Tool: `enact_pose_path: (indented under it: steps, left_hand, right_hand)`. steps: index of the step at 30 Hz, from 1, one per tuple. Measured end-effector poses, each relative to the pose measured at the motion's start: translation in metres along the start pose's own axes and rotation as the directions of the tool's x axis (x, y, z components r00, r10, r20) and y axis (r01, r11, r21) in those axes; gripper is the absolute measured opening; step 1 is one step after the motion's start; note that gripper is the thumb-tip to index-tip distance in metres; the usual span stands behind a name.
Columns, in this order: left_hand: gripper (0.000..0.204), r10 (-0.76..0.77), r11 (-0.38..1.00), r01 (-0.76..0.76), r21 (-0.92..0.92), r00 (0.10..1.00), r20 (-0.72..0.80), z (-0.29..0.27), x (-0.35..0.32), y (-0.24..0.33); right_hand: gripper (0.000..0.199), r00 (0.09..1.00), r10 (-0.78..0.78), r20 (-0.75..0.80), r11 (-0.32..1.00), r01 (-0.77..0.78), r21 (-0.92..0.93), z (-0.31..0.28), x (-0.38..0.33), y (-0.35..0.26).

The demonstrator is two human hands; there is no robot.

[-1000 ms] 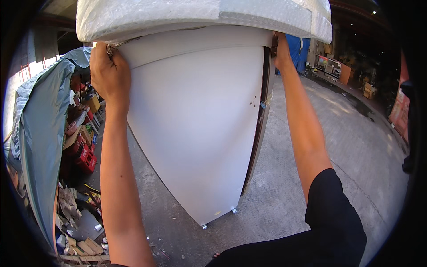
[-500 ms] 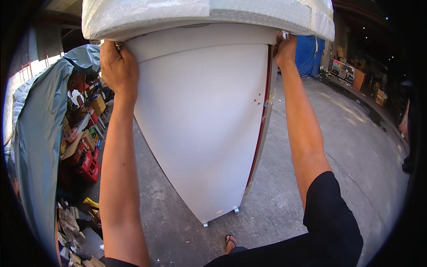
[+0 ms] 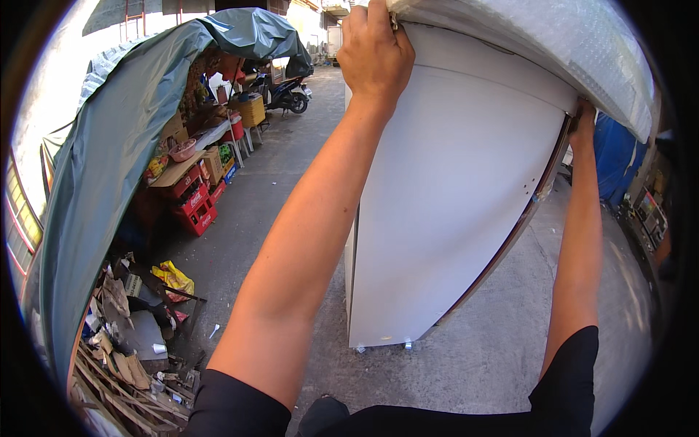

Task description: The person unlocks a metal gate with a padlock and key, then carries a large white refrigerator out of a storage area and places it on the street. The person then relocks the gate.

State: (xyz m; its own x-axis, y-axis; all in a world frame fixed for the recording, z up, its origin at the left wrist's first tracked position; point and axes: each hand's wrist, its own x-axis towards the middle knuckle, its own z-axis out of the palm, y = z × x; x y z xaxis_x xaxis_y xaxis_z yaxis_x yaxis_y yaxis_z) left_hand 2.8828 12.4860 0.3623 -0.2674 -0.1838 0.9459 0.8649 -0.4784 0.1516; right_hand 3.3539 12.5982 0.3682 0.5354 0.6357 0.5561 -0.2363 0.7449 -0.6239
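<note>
Before me stands a tall white cabinet, narrowing toward small metal feet on the concrete. Across its top lies a bulky piece in bubble wrap. High on the cabinet's left edge, my left hand is closed, fingers curled around the edge just beside the wrap. At the upper right edge my right hand grips the cabinet under the wrap's overhang; its fingertips are in shadow and partly hidden. A brown strip runs down the cabinet's right edge.
On the left, a grey-green tarp covers a stall with red crates and a pink basin. Scrap wood lies nearer. A parked motorcycle stands beyond, and a blue tarp hangs at the right.
My view has swung left, so the cabinet sits farther right and more of the stall and motorcycle shows. Both hands keep their hold at the cabinet's upper edges.
</note>
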Motion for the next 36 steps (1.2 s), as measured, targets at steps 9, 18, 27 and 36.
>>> enact_pose_path:
  steps: [9, 18, 27, 36]
  left_hand:
    - [0.027, 0.035, 0.999, -0.036, -0.025, 0.997, -0.072, 0.181, -0.032, -0.186]
    - [0.026, -0.029, 1.000, 0.029, -0.002, 1.000, -0.008, 0.378, -0.065, -0.372]
    - [0.016, -0.071, 0.997, 0.071, -0.029, 0.997, 0.017, 0.579, -0.101, -0.563]
    - [0.015, -0.016, 0.995, 0.015, -0.101, 1.000, -0.008, 0.776, -0.118, -0.755]
  right_hand:
    - [0.035, 0.992, -0.108, -0.070, 0.991, 0.102, -0.090, 0.116, 0.118, 0.201]
    - [0.036, 0.934, -0.349, -0.075, 0.908, 0.317, -0.275, 0.213, 0.287, 0.438]
    - [0.028, 0.751, -0.474, 0.460, -0.692, 0.006, -0.722, 0.295, 0.442, 0.668]
    - [0.038, 0.757, -0.644, 0.112, -0.116, 0.048, -0.992, 0.420, 0.590, 0.881]
